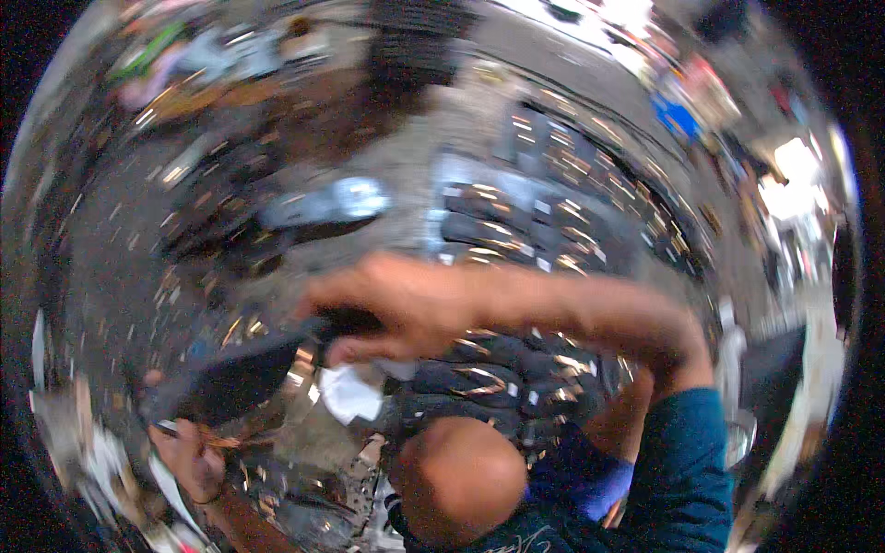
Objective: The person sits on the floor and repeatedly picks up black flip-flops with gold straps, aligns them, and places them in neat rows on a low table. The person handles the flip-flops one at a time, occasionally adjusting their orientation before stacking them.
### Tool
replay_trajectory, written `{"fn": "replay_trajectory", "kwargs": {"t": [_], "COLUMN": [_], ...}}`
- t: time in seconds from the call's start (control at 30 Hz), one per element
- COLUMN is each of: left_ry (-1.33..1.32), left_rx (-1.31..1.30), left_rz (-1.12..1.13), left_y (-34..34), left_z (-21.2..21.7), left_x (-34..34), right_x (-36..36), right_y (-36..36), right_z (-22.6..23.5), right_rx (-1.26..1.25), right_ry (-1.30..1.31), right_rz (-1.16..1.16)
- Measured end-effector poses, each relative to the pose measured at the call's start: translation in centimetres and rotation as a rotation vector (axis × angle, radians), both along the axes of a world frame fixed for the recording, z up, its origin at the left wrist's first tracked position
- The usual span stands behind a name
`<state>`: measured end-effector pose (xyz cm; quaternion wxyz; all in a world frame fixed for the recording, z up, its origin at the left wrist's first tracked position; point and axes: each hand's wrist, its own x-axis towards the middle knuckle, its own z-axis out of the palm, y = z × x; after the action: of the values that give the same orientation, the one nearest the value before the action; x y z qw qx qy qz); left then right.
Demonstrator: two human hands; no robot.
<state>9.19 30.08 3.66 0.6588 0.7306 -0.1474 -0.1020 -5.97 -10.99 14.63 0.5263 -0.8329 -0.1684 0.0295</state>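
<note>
A dark, elongated object [240,373] is stretched between my two hands, smeared by motion so that its kind cannot be made out. My right hand [396,300] reaches across from the right and is closed on its upper right end. At the lower left end, my left hand [191,456] grips it, fingers partly hidden behind it. Just below my right hand shows a white, paper-like piece [350,394]; whether it is attached to something is unclear. Beyond my right forearm lie rows of black items [484,230] with gold-coloured trim and small white tags.
More black and gold items [475,380] fill the space between my right forearm and my bare knee [461,479]. A pale blue, shiny bundle [355,200] lies ahead. Dark, glinting piles [221,184] spread at the left. A blue object [678,117] is at the far right.
</note>
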Motion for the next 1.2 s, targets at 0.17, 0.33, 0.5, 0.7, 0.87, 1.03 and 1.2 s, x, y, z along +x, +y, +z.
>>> {"fn": "replay_trajectory", "kwargs": {"t": [0.17, 0.33, 0.5, 0.7, 0.87, 1.03, 1.2], "left_ry": [-0.198, -1.001, 0.732, 0.179, -0.373, -0.610, -0.639], "left_rx": [-0.313, -0.532, -0.772, 0.133, 0.529, 0.662, 0.646], "left_rz": [-0.223, -0.519, -1.555, -1.543, -1.406, -1.359, -1.292], "left_y": [-25.5, -48.5, -65.8, -78.1, -83.9, -85.6, -85.3], "left_z": [4.2, 7.6, 10.1, -7.2, -18.1, -17.4, -17.9], "left_x": [4.4, -2.8, -22.3, -41.9, -46.1, -48.0, -48.8], "right_x": [-11.3, -27.6, -42.3, -57.0, -59.2, -59.4, -59.6], "right_y": [-11.1, -16.8, -22.0, -25.5, -26.1, -26.9, -27.4], "right_z": [14.2, 15.3, 6.4, -17.6, -29.6, -32.4, -32.6], "right_rx": [-0.297, -0.086, 0.166, 0.851, 0.651, 0.627, 0.564], "right_ry": [0.007, -0.111, -0.256, -0.085, 0.214, 0.294, 0.358], "right_rz": [-0.486, -0.980, -1.479, -1.945, -2.311, -2.315, -2.302]}}
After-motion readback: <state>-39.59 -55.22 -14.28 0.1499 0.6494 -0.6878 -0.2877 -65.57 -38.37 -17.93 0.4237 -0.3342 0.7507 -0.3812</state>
